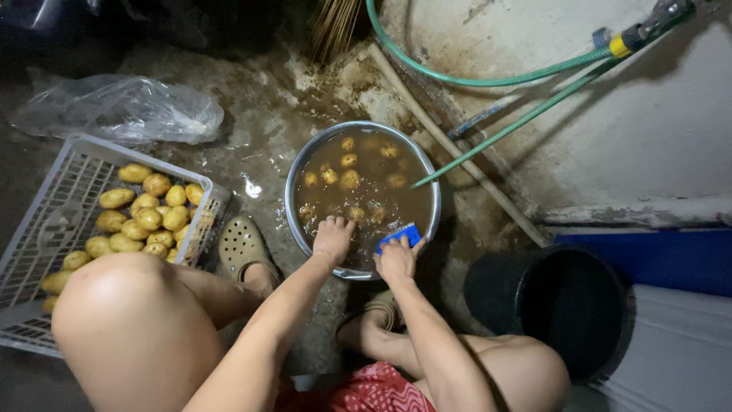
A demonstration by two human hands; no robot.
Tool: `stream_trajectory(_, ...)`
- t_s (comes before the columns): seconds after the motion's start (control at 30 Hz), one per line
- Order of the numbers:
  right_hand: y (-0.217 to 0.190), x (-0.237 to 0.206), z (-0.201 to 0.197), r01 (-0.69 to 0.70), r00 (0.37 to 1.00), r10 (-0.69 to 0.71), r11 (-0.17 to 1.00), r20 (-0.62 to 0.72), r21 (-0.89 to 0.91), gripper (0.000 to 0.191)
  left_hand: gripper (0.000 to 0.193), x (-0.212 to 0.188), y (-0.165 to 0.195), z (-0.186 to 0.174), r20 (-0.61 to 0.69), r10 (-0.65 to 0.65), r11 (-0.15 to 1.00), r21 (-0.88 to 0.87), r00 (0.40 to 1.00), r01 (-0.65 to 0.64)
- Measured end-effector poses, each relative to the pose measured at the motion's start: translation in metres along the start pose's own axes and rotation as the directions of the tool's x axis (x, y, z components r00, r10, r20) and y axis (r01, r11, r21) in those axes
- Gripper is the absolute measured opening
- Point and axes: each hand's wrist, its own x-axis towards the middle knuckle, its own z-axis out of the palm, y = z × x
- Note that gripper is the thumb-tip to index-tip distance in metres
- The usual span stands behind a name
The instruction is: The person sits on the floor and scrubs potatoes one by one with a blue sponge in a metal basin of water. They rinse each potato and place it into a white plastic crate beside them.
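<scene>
The wet concrete floor (267,114) carries a metal basin (293,183), with a white crate (46,198) left of it, a plastic bag (122,111) beyond the crate, and a black bucket (488,286) right of the basin.

Yellow potatoes (145,217) in a white slatted crate (46,229); brown, murky water in a silver-grey basin (293,179); bright blue scrubbing pad (400,236); green hose (488,76) with yellow fitting (619,46); black bucket (557,305); red cloth with pale pattern (374,391); beige perforated clog (242,246).
</scene>
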Motion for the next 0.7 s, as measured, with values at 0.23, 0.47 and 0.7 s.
stream_trajectory(0.23,-0.018,0.015,-0.007,-0.069,0.996,0.087,0.938,-0.037,0.339,0.031,0.064,-0.011,-0.014,-0.008,-0.225,-0.375,0.425,-0.904,0.899,-0.049)
stream_trajectory(0.47,-0.022,0.020,-0.071,0.158,0.982,0.107,-0.012,-0.156,0.987,0.041,0.052,-0.016,-0.026,-0.015,0.152,-0.286,-0.536,-0.844,0.946,-0.026)
stream_trajectory(0.7,-0.020,-0.017,-0.114,0.442,0.841,-0.022,0.605,-0.541,0.662,0.032,0.039,-0.011,-0.001,-0.032,-0.057,-0.133,-0.413,-0.905,0.990,-0.107)
